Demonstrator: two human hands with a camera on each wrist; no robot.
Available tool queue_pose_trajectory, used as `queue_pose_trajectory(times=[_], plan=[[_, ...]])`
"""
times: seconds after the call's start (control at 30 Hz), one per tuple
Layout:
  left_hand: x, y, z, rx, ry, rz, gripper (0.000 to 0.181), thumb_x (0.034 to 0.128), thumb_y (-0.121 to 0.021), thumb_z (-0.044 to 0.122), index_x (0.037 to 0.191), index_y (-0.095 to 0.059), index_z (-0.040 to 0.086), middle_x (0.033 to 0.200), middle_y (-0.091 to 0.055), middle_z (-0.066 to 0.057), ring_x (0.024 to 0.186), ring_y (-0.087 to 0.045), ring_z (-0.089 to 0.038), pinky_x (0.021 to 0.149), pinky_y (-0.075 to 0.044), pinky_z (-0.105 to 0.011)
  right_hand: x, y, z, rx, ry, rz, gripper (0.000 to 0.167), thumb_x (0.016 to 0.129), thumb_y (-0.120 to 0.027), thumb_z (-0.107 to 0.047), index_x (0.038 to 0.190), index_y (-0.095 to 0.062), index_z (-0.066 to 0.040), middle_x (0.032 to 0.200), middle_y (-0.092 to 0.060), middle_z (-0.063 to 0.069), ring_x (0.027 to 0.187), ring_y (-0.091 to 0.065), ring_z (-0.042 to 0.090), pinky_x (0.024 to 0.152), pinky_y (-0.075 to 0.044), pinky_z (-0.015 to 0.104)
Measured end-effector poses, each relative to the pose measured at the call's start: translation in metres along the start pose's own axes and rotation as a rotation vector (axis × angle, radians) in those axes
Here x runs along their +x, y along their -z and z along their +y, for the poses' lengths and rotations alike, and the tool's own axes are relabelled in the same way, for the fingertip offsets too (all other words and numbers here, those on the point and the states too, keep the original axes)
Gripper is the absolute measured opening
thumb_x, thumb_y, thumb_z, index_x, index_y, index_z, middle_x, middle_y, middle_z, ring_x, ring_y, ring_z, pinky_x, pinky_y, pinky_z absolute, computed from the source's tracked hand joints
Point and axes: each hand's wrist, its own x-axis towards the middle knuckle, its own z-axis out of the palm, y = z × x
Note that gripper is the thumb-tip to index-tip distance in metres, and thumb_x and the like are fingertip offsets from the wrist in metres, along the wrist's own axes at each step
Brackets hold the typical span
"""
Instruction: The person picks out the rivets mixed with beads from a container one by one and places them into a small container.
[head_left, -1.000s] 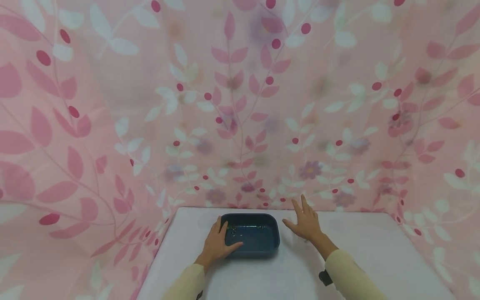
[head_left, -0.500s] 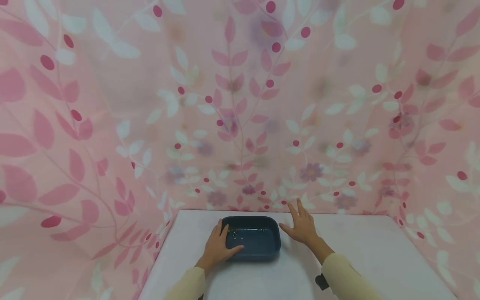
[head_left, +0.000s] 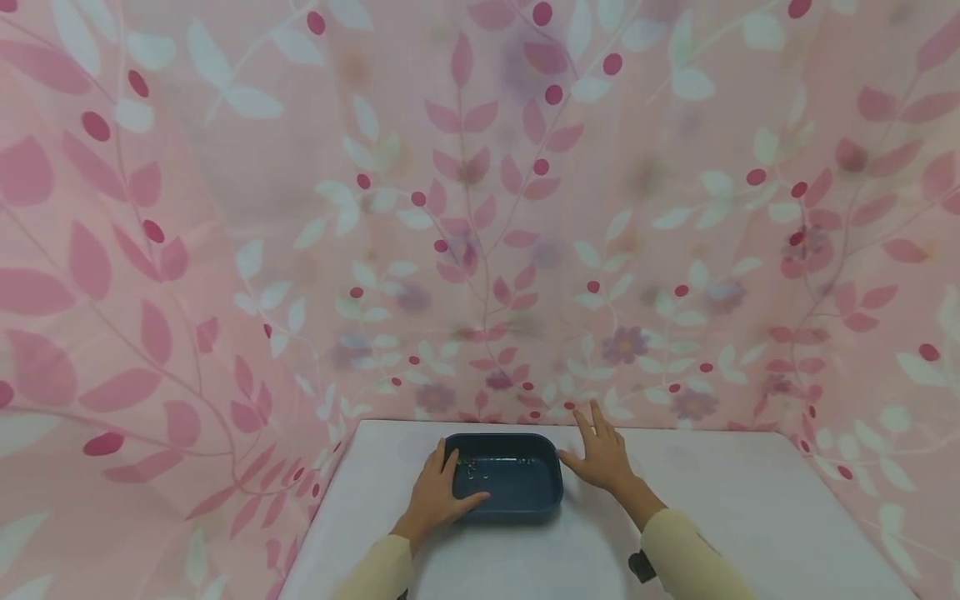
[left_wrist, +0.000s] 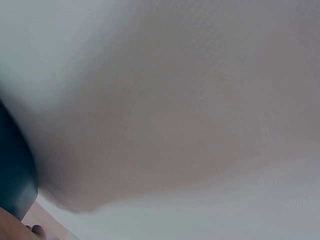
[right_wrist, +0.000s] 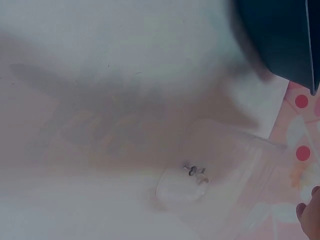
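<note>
A dark blue rectangular tray (head_left: 510, 483) lies on the white table, with a few tiny shiny pieces (head_left: 474, 472) near its left end. My left hand (head_left: 437, 493) holds that left end, thumb over the front and fingers by the back corner. To the right of the tray is my right hand (head_left: 603, 458), thumb towards the tray and fingers spread. The right wrist view shows a clear cup-like container (right_wrist: 225, 150) with small metallic pieces (right_wrist: 194, 171) at its bottom. My right fingertips (right_wrist: 311, 215) curve around its upper part; their contact is partly out of view.
The white table (head_left: 720, 517) ends at a pink leaf-patterned cloth (head_left: 480, 208) behind and at both sides. A dark wrist device (head_left: 641, 567) hangs at my right sleeve (head_left: 690, 554). Hand shadows fall on the tabletop.
My right hand has moved slightly left towards the tray, and its fingers are a little less spread. The left hand and tray have hardly moved.
</note>
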Motion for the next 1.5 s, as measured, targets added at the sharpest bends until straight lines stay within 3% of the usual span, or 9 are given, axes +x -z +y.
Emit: queue_pose_trajectory(times=[0.1, 0.3, 0.7, 1.0, 1.3, 1.5], plan=[[-0.004, -0.002, 0.000, 0.012, -0.005, -0.001, 0.114, 0.0723, -0.056, 0.086, 0.149, -0.041, 0.003, 0.162, -0.022, -0.022, 0.143, -0.034, -0.040, 0.110, -0.037, -0.057, -0.002, -0.003, -0.001, 0.004, 0.002, -0.010, 0.087, 0.084, -0.070, -0.053, 0.153, -0.036, -0.012, 0.162, -0.017, 0.023, 0.134, -0.040, 0.052, 0.103, -0.032, 0.071], [-0.008, -0.001, 0.003, 0.004, 0.018, -0.058, 0.115, 0.0728, -0.054, 0.087, 0.151, -0.038, 0.004, 0.164, -0.018, -0.020, 0.146, -0.031, -0.039, 0.111, -0.037, -0.055, -0.006, -0.007, -0.004, 0.023, -0.015, -0.023, 0.088, 0.083, -0.071, -0.053, 0.152, -0.038, -0.010, 0.162, -0.018, 0.023, 0.134, -0.040, 0.052, 0.104, -0.031, 0.071], [-0.007, 0.000, 0.001, -0.006, 0.029, -0.065, 0.115, 0.0726, -0.054, 0.087, 0.151, -0.038, 0.004, 0.164, -0.017, -0.020, 0.146, -0.030, -0.039, 0.113, -0.035, -0.054, 0.001, -0.019, -0.013, 0.038, 0.025, -0.011, 0.086, 0.083, -0.072, -0.053, 0.151, -0.039, -0.011, 0.162, -0.020, 0.023, 0.134, -0.041, 0.050, 0.105, -0.033, 0.069], [-0.005, 0.005, 0.003, 0.009, 0.040, -0.050, 0.115, 0.0721, -0.054, 0.087, 0.151, -0.038, 0.005, 0.164, -0.018, -0.019, 0.146, -0.031, -0.038, 0.113, -0.035, -0.054, 0.007, -0.022, -0.026, 0.039, 0.021, -0.050, 0.086, 0.084, -0.069, -0.056, 0.151, -0.038, -0.013, 0.163, -0.018, 0.022, 0.137, -0.039, 0.047, 0.106, -0.032, 0.067], [-0.001, 0.001, 0.002, 0.014, 0.049, -0.045, 0.117, 0.0706, -0.053, 0.089, 0.151, -0.038, 0.005, 0.165, -0.017, -0.017, 0.147, -0.029, -0.036, 0.115, -0.033, -0.053, 0.008, -0.028, -0.037, 0.017, 0.065, -0.062, 0.087, 0.083, -0.069, -0.056, 0.152, -0.039, -0.012, 0.163, -0.017, 0.021, 0.139, -0.035, 0.046, 0.109, -0.029, 0.066], [0.002, 0.000, 0.001, 0.035, 0.047, -0.041, 0.118, 0.0704, -0.051, 0.090, 0.151, -0.038, 0.006, 0.165, -0.017, -0.016, 0.147, -0.029, -0.036, 0.115, -0.033, -0.051, 0.011, -0.029, -0.045, -0.091, 0.127, -0.057, 0.090, 0.083, -0.067, -0.061, 0.154, -0.034, -0.017, 0.164, -0.018, 0.019, 0.141, -0.033, 0.045, 0.112, -0.027, 0.065]])
